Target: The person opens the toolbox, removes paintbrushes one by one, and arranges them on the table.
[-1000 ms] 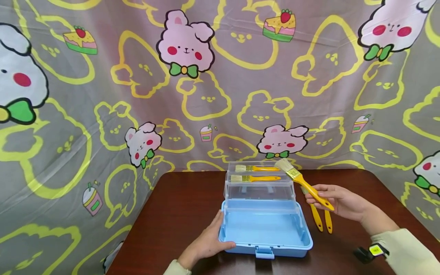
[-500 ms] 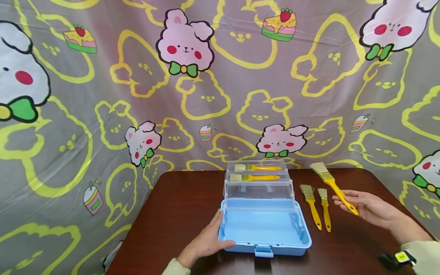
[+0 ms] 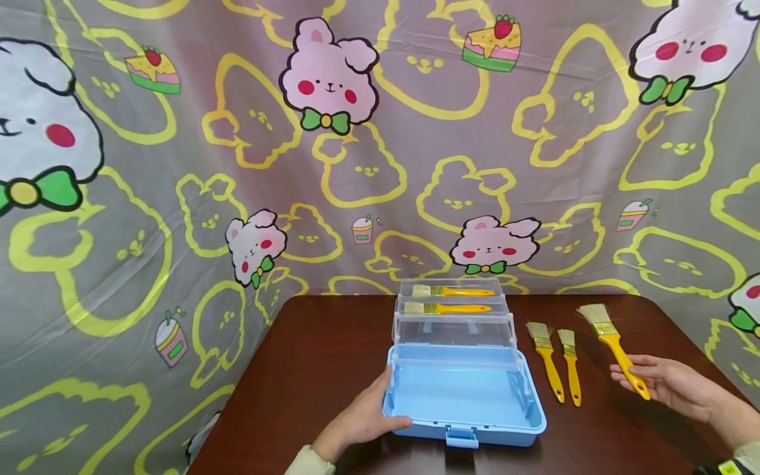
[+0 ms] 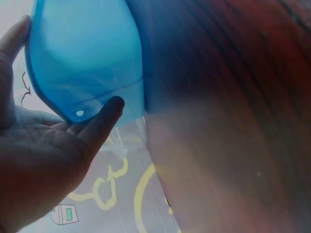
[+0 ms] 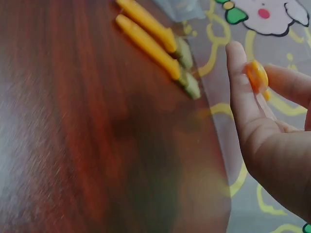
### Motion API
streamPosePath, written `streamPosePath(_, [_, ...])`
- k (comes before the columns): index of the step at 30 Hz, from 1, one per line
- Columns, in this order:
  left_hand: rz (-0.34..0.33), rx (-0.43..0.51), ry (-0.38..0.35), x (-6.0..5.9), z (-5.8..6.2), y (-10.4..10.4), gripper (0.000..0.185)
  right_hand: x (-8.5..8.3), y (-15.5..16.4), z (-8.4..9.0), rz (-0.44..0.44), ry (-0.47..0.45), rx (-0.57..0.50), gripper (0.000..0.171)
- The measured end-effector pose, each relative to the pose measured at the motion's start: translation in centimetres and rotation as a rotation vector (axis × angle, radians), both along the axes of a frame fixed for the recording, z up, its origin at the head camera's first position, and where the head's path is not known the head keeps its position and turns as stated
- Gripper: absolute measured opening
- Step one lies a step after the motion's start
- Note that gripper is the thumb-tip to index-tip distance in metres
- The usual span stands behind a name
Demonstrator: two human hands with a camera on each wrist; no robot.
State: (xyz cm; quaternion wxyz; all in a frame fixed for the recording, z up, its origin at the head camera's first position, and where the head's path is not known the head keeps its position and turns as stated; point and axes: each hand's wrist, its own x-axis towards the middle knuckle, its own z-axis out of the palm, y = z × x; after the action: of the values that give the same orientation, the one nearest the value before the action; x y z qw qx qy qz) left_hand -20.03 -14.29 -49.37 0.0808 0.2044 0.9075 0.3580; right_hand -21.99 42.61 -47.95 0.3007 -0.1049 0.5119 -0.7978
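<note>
In the head view, my left hand [image 3: 362,413] rests against the front left corner of a light blue plastic toolbox [image 3: 495,437], thumb along the front and fingers along the left side. In the left wrist view, my thumb and fingers spread across the box's corner [image 4: 85,97]. My right hand [image 3: 677,386] pinches the yellow handle of a wide paintbrush [image 3: 623,361], its pale bristles pointing away from me. Left of it, a medium paintbrush [image 3: 547,363] and a narrow paintbrush [image 3: 570,366] lie side by side on the table.
The toolbox stands open with clear tiered trays [image 3: 454,330] raised at its back. An upper paintbrush [image 3: 466,291] and a lower paintbrush [image 3: 463,309] lie in those trays. The dark wooden table [image 3: 320,356] meets a patterned curtain [image 3: 410,218] behind and at the sides.
My right hand has carried the wide paintbrush rightward from beside the trays and lower, past the two brushes on the table. My left hand has stayed at the toolbox corner.
</note>
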Motion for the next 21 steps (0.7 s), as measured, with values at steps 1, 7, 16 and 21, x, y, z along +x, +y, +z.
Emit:
streamPosePath(1, [0.001, 0.002, -0.002, 0.0, 0.0, 0.0, 0.110, 0.0, 0.2, -0.2, -0.009, -0.005, 0.027, 0.028])
streamPosePath(7, [-0.008, 0.026, 0.005, 0.0, -0.1, 0.1, 0.109, 0.2, 0.8, -0.9, -0.106, -0.072, 0.218, 0.044])
streamPosePath(16, [-0.020, 0.031, -0.030, -0.1, -0.1, -0.1, 0.108, 0.1, 0.7, -2.3, -0.171, -0.153, 0.295, 0.066])
streamPosePath(21, [-0.009, 0.013, -0.036, 0.0, 0.0, -0.2, 0.108, 0.1, 0.4, -2.8, -0.165, -0.160, 0.308, 0.067])
